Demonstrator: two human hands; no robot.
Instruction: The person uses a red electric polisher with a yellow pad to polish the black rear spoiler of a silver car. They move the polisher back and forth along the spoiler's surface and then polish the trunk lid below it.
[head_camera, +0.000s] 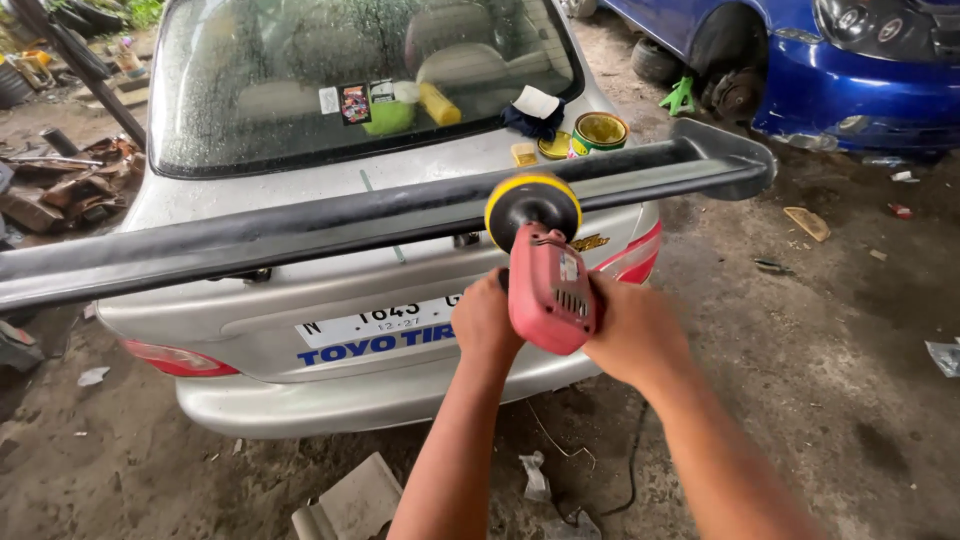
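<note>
Both hands are wrapped around a red electric polisher with a vented plastic body (549, 290). The left hand (484, 318) closes on its near left side, apparently around a side grip that is hidden from view, and the right hand (634, 330) clamps the body from the right, fingers curled tight. The tool's round pad — a black disc with a yellow foam rim (532, 205) — presses flat against the rear face of a long black spoiler wing (300, 228) that spans the boot of a silver saloon car (350, 295).

On the boot lid beyond the wing sit an open round tin of yellowish paste (600, 131), its lid (553, 146) lying just beside it, a small yellow sponge block (524, 154) and a dark blue cloth with a white pad on top (533, 112). A blue car with a bare wheel hub (840, 70) stands to the right, well apart. The tool's black cord (632, 470) trails down to the dirt floor (820, 380) between the person's arms.

The wing is narrow, and the pad overhangs its edges; if the disc tilts, its rim could catch an edge and kick the tool sideways or burn through the finish there. The loose cord lies near the feet — a snag could jerk the polisher off line. Grit from the dirty floor on the pad would scratch the black surface.
</note>
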